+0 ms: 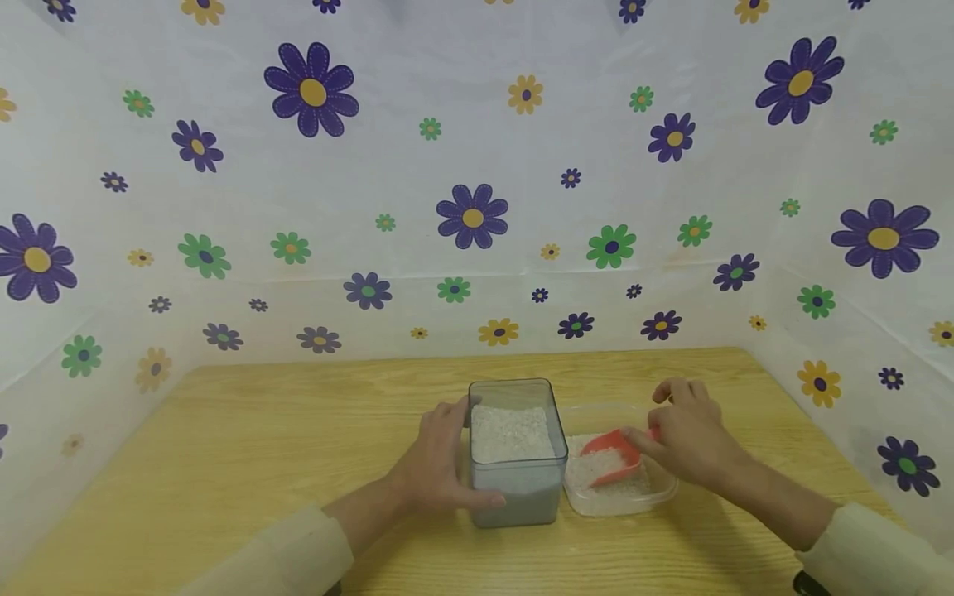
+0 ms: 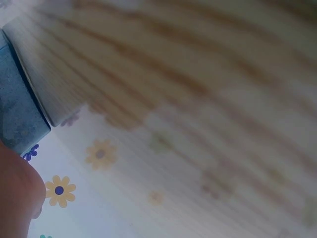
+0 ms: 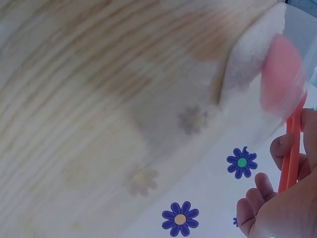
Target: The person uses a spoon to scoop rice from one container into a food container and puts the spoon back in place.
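Note:
A red scoop (image 1: 626, 454) dips into white grains, probably rice, in a clear shallow tub (image 1: 622, 507). My right hand (image 1: 689, 430) pinches the scoop's handle (image 3: 292, 153) between thumb and fingers, with other fingers curled loosely in the right wrist view. Just left of the tub stands a tall grey see-through container (image 1: 517, 497), filled to around its upper part with the same white grains (image 1: 510, 434). My left hand (image 1: 440, 463) holds this container's left side, thumb along the front and fingers behind. In the left wrist view only part of the hand (image 2: 20, 193) shows beside the container.
A wooden table (image 1: 298, 447) lies beneath everything. A white sheet with printed flowers (image 1: 417, 165) rises behind it and along both sides. The tall container and the tub stand close together, right of the table's middle.

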A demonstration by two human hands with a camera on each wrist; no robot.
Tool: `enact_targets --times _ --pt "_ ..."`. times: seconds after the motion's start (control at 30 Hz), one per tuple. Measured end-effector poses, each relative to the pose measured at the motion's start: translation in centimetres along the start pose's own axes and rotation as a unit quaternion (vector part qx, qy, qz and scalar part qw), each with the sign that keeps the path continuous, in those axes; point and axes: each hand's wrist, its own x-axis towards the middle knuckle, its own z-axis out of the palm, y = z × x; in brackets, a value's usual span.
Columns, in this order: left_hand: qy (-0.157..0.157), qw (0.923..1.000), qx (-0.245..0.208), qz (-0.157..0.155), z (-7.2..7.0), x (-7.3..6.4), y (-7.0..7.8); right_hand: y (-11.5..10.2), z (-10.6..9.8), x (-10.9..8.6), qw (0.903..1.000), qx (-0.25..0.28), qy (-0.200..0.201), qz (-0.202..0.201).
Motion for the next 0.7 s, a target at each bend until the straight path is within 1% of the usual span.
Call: enact_targets --times 0.13,0.33,0.47,0.7 --pt "0.000 1.0000 0.000 0.000 0.0 0.0 0.0 0.0 -0.7 0.0 0.9995 -0.024 0.010 -0.018" --pt "-0.001 1.0000 -0.003 -0.004 -0.1 0.0 0.1 0.2 -1.5 0.2 0.9954 -0.079 0.028 -0.046" --pt "-0.002 1.0000 -0.004 -0.004 -0.1 0.0 0.1 0.1 -1.9 0.2 0.9905 -0.111 0.049 -0.065" --pt "-0.003 1.0000 -0.004 0.002 -0.2 0.1 0.1 -0.6 -2.7 0.2 0.9777 -0.161 0.087 -0.103"
